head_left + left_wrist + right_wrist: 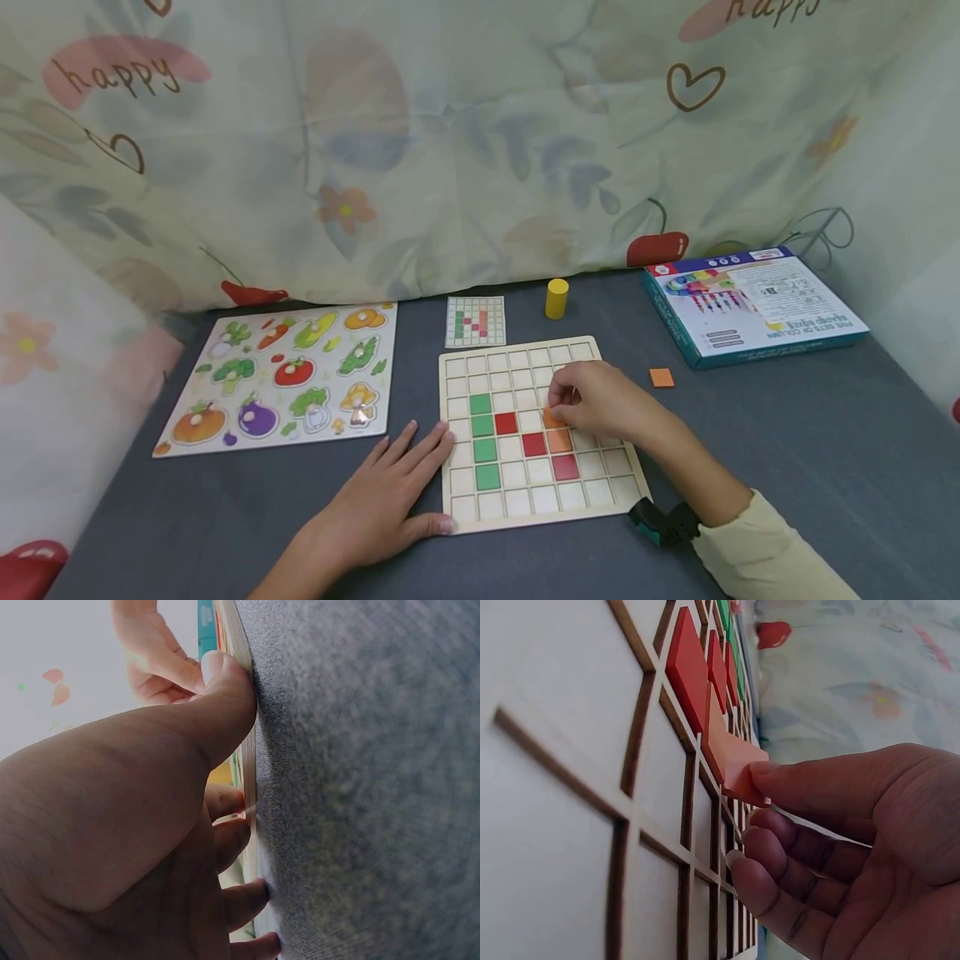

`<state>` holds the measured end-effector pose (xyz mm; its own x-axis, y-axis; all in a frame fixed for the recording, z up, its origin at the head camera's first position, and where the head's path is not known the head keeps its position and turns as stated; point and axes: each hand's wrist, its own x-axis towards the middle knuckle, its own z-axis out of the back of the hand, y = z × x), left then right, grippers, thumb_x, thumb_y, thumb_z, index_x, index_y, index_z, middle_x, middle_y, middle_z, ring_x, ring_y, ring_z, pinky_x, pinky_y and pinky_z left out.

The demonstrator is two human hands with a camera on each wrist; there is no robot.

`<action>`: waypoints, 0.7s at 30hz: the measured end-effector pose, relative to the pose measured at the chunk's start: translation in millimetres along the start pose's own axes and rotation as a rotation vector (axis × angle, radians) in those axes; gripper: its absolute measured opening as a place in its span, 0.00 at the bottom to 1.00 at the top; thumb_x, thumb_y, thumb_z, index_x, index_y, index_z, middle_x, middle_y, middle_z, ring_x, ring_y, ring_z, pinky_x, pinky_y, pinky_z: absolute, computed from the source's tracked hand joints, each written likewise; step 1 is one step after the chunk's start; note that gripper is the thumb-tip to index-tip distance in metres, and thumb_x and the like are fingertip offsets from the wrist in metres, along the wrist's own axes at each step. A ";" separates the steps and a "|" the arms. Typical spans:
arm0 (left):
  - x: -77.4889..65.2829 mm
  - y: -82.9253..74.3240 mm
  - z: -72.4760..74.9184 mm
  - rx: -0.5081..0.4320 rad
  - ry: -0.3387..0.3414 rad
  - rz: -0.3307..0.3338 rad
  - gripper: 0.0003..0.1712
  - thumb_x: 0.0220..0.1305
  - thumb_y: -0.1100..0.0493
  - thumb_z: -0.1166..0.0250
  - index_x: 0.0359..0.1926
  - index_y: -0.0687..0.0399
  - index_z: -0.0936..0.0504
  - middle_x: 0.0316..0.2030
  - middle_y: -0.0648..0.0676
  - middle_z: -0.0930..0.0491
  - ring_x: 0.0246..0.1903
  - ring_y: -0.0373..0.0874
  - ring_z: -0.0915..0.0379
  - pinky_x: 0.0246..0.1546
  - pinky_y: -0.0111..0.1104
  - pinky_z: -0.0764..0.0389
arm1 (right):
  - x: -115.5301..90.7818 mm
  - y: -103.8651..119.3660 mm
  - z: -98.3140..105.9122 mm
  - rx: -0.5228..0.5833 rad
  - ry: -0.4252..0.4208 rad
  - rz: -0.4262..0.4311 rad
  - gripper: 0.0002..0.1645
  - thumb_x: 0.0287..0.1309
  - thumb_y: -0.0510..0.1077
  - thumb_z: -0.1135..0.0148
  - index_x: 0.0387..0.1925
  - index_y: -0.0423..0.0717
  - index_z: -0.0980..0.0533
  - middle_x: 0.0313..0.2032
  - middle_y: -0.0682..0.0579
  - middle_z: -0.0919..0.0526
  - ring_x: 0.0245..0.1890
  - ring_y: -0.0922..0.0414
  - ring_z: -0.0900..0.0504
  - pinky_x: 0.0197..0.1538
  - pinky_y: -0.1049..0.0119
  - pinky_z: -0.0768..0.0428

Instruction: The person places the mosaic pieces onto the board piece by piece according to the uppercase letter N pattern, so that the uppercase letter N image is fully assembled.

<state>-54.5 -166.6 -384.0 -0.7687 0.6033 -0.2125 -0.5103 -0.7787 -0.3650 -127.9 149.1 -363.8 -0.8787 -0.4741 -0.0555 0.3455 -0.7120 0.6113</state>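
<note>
A wooden grid board [510,519] lies on the dark cloth. My right hand [603,402] pinches an orange square tile [744,769] between thumb and fingers, tilted at a grid cell. Beside it sits another orange tile [558,442], set in the board. A column of green tiles [484,450] and three red tiles [534,444] fill other cells. Along the board's left edge, my left hand [378,508] rests with fingers stretched out, its thumb [225,697] at the near corner.
Behind the board are a small pattern card [476,322] and a yellow cylinder [556,299]. A vegetable puzzle board [277,383] lies at left. To the right are a loose orange tile [662,378] and a flat game box [757,304]. A patterned curtain [450,167] hangs behind.
</note>
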 end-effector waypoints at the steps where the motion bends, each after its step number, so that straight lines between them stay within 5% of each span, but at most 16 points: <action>1: 0.0 -0.1 -0.1 -0.003 0.000 0.000 0.53 0.64 0.26 0.44 0.80 0.47 0.47 0.78 0.48 0.52 0.76 0.59 0.61 0.68 0.63 0.50 | -0.1 -0.2 0.0 -0.003 0.000 -0.005 0.09 0.59 0.35 0.30 0.26 0.50 0.20 0.24 0.58 0.25 0.28 0.58 0.27 0.33 0.62 0.27; 8: 0.1 -0.4 -0.3 -0.002 -0.004 0.001 0.53 0.64 0.26 0.45 0.80 0.46 0.48 0.78 0.48 0.52 0.76 0.58 0.61 0.68 0.63 0.51 | -4.7 -1.9 -3.1 -0.104 0.004 0.013 0.02 0.59 0.38 0.29 0.34 0.48 0.15 0.28 0.60 0.24 0.30 0.59 0.28 0.35 0.63 0.27; 14: 0.5 -0.5 -0.4 0.007 -0.007 -0.003 0.53 0.64 0.25 0.46 0.80 0.46 0.48 0.79 0.48 0.53 0.76 0.59 0.61 0.68 0.63 0.51 | -11.1 -3.9 0.1 -0.109 0.003 0.005 0.11 0.59 0.38 0.29 0.44 0.44 0.15 0.30 0.59 0.23 0.32 0.59 0.27 0.36 0.63 0.27; 21: 0.1 -0.3 -0.5 0.008 0.000 0.002 0.53 0.63 0.25 0.46 0.80 0.46 0.48 0.79 0.48 0.53 0.76 0.59 0.62 0.68 0.63 0.51 | -18.0 -15.6 19.3 -0.182 -0.100 -0.077 0.10 0.60 0.35 0.32 0.44 0.40 0.15 0.30 0.53 0.22 0.30 0.55 0.27 0.34 0.61 0.26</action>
<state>-54.2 -166.3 -384.4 -0.7697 0.6018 -0.2130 -0.5121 -0.7813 -0.3570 -123.9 178.8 -357.1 -0.9299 -0.3676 -0.0120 0.3223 -0.8301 0.4550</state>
